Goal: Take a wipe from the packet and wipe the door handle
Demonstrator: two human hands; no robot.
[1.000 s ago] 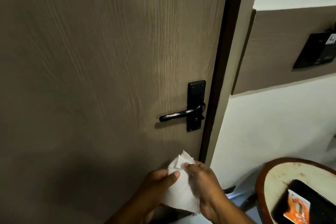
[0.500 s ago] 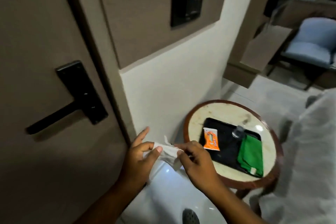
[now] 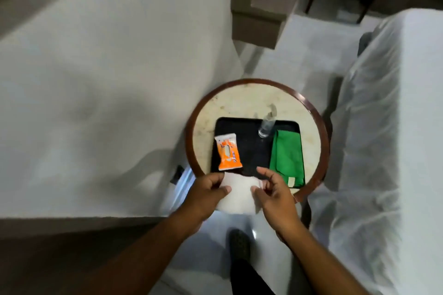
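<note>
A white wipe (image 3: 237, 195) is stretched between my two hands, just in front of the round side table's near edge. My left hand (image 3: 208, 195) pinches its left side and my right hand (image 3: 272, 195) pinches its right side with thumb and fingers. The orange wipe packet (image 3: 227, 154) lies on the left part of a black tray (image 3: 249, 143) on the table. The door and its handle are out of view.
The round table (image 3: 242, 100) has a marble top and a brown rim. On the tray also sit a folded green cloth (image 3: 286, 158) and a small clear bottle (image 3: 266, 127). A white wall (image 3: 107, 91) is left, a white-covered bed (image 3: 388, 127) right.
My view has swung right and down, from the door and its black handle to the side table. Both hands kept the wipe and carried it over toward the tray.
</note>
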